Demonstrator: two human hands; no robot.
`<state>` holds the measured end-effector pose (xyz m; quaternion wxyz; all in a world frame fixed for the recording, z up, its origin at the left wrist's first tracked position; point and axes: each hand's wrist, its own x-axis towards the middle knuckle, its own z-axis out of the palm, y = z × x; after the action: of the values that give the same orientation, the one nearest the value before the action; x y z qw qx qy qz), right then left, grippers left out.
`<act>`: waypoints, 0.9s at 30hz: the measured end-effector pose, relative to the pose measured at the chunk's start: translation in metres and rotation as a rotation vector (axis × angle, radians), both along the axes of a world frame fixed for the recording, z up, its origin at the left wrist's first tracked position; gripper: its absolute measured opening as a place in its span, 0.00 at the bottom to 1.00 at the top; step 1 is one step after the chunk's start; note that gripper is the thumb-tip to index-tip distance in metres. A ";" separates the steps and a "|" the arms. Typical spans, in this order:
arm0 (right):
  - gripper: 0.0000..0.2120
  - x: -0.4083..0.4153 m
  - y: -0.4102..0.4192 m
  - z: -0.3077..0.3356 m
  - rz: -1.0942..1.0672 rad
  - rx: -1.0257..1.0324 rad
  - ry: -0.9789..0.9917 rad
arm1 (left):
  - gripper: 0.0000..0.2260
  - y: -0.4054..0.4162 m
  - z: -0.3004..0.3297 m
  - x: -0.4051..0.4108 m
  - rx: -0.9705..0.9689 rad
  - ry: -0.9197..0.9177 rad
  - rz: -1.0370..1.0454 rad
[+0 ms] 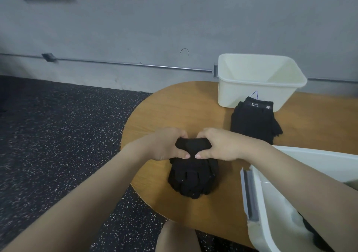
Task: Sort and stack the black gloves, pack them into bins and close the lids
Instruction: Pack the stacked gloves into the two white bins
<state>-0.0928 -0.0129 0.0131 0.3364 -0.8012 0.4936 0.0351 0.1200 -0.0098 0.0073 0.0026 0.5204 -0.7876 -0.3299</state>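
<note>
Both hands, left (164, 145) and right (220, 145), pinch a glove stack (191, 176) on the round wooden table (155, 119); speckled, perhaps rubber, floor (58, 125).

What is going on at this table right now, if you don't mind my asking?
A person is sorting black gloves on a round wooden table. Both the left hand and the right hand grip the cuff end of a stack of gloves near the table's edge. A second stack lies in front of an open, empty white bin. Another white bin sits at the lower right; nothing is packed from these stacks yet.
</note>
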 end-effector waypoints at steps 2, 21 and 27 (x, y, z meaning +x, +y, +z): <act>0.11 0.000 0.005 0.007 -0.003 0.009 -0.016 | 0.09 0.010 0.005 0.000 -0.042 0.017 0.000; 0.13 -0.054 0.143 0.106 -0.386 -0.242 -0.931 | 0.09 0.141 0.113 -0.051 -0.385 0.697 0.251; 0.15 -0.102 0.177 0.106 -0.387 -0.391 -0.788 | 0.11 0.161 0.104 -0.100 -0.262 0.751 0.172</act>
<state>-0.1944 0.1639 0.1188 0.3413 -0.6954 0.4658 -0.4278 0.0196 0.1507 0.1114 0.3840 0.4231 -0.7209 -0.3923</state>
